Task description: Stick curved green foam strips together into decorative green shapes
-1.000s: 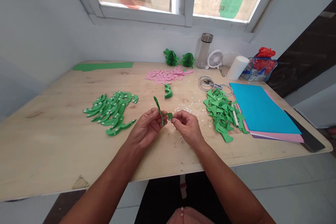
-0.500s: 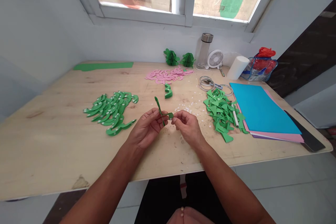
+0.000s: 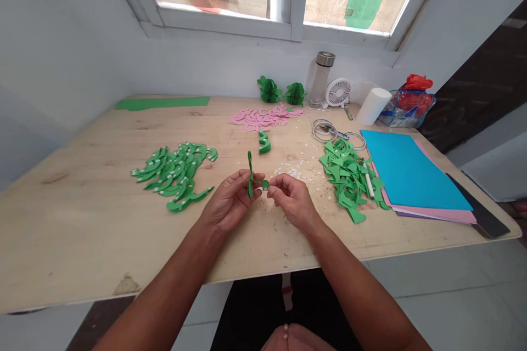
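Note:
Between thumb and fingers, my left hand (image 3: 230, 200) holds a green paper piece (image 3: 250, 167) that stands upright above the table. My right hand (image 3: 293, 197) pinches the end of a narrow green part that sticks out from it to the right. To the left lies a pile of curved green paper pieces (image 3: 177, 173) with small white patches. A small stack of green pieces (image 3: 264, 143) sits just beyond my hands. Small white scraps (image 3: 290, 170) are scattered behind my right hand.
Pink cutouts (image 3: 267, 118) and two green folded paper shapes (image 3: 269, 90) are at the back. On the right are green offcuts (image 3: 348, 175), tape rolls (image 3: 324, 130), blue sheets (image 3: 411, 170), a white roll (image 3: 374, 106), a fan (image 3: 337, 92) and a bottle (image 3: 321, 79).
The upright green piece has turned slightly in my left hand, its top now further right. My right hand has shifted very slightly left.

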Available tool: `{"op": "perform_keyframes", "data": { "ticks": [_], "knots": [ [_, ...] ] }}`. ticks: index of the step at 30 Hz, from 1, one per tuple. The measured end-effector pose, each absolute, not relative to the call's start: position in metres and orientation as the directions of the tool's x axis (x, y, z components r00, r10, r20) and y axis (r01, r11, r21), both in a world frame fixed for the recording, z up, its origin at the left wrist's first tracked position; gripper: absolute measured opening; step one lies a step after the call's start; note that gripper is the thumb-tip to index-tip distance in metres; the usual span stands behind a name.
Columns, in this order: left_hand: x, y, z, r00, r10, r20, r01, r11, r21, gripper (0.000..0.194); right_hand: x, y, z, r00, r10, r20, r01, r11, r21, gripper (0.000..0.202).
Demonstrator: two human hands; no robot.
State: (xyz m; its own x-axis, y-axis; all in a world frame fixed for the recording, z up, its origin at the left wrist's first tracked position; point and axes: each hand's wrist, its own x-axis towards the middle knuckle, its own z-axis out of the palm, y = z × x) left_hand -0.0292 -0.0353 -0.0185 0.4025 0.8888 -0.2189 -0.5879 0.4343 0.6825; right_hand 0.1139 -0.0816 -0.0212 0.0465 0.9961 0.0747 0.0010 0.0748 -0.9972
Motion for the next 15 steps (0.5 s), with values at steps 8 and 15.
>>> {"op": "perform_keyframes", "data": {
  "ticks": [8, 15],
  "knots": [
    [-0.0297, -0.0355, -0.0152, 0.445, 0.873, -0.202, -0.573, 0.45, 0.685, 0.007, 0.1144, -0.0813, -0.0225, 0.1, 0.988, 0.115, 0.107, 0.105, -0.989, 0.006],
    [-0.0301, -0.0346, -0.0157, 0.434, 0.878, -0.199, -0.574, 0.441, 0.69, 0.003, 0.1143, -0.0822, -0.0199, 0.084, 0.99, 0.113, 0.092, 0.105, -0.99, 0.006]
  ]
}}
